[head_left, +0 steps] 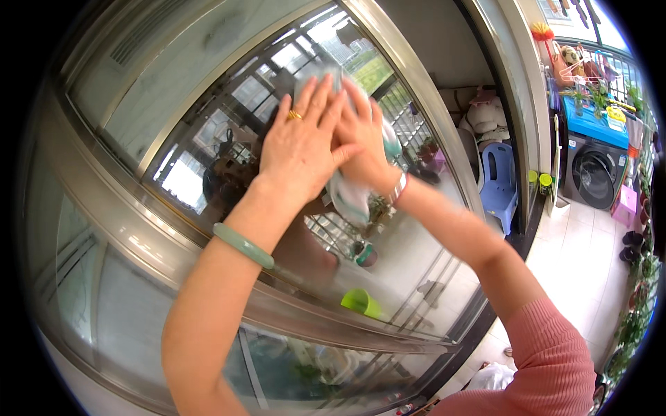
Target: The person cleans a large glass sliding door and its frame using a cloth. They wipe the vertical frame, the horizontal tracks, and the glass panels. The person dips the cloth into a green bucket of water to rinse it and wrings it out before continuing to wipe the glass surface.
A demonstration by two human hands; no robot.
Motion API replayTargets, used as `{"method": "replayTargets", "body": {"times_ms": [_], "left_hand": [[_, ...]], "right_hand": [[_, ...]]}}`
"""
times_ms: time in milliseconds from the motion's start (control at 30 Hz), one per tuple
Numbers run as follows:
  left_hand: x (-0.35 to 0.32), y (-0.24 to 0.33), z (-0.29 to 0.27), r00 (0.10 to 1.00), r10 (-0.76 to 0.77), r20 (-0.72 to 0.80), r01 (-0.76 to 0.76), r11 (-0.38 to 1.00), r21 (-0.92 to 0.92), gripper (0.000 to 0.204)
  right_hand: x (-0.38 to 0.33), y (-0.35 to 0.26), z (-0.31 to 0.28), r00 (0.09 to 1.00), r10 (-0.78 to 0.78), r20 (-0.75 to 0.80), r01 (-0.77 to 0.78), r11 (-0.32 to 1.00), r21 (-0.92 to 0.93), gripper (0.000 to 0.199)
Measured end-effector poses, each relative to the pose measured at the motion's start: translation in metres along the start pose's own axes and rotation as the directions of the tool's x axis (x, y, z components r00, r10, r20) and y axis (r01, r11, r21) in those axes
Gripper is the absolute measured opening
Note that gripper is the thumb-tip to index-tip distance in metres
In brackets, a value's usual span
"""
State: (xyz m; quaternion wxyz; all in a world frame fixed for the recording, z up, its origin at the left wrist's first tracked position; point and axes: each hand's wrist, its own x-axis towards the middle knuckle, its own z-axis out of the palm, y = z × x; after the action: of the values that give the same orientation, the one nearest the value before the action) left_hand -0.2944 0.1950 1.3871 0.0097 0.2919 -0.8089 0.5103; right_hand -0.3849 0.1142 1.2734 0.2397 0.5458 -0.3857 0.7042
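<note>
My left hand (pixel 303 142) lies flat against a framed glass pane (pixel 423 229), its fingers stretched upward. It wears a gold ring, and a pale green bangle (pixel 243 245) circles the forearm. Beside it, my right hand (pixel 362 139) presses a white cloth with green edging (pixel 350 197) to the glass. The left hand's fingers and thumb partly overlap the right hand. Some cloth shows blurred above the fingertips, and more hangs below the right palm. Whether the left hand also touches the cloth is hidden. A bracelet is on my right wrist.
A metal frame (pixel 388 41) borders the pane, which mirrors railings and windows. Through a doorway stands a blue plastic chair (pixel 497 182). Farther right are a dark washing machine (pixel 594 170) with a blue cover, a pink bin (pixel 626 206), tiled floor (pixel 565 267) and potted plants (pixel 628 333).
</note>
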Motion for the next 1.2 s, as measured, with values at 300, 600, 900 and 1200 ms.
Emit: {"method": "replayTargets", "body": {"times_ms": [300,600,900,1200], "left_hand": [[0.017,-0.015,-0.007,0.995,-0.076,-0.072,0.08,0.995,0.053,0.077],[-0.007,0.029,0.03,0.998,-0.007,0.061,0.007,1.0,0.009,0.072],[-0.004,0.044,0.014,1.0,0.022,-0.022,-0.021,1.0,0.022,0.063],[0.018,0.009,-0.01,0.982,-0.017,-0.19,0.015,1.0,-0.01,0.064]], "right_hand": [[0.15,0.06,0.016,0.961,0.04,-0.272,-0.057,0.997,-0.054,0.039],[-0.075,0.097,-0.016,0.946,0.298,-0.125,-0.316,0.933,-0.171,0.044],[-0.203,0.09,-0.031,0.851,0.523,-0.047,-0.522,0.832,-0.189,0.041],[0.137,0.045,0.014,0.984,-0.007,-0.176,-0.001,0.999,-0.047,0.043]]}}
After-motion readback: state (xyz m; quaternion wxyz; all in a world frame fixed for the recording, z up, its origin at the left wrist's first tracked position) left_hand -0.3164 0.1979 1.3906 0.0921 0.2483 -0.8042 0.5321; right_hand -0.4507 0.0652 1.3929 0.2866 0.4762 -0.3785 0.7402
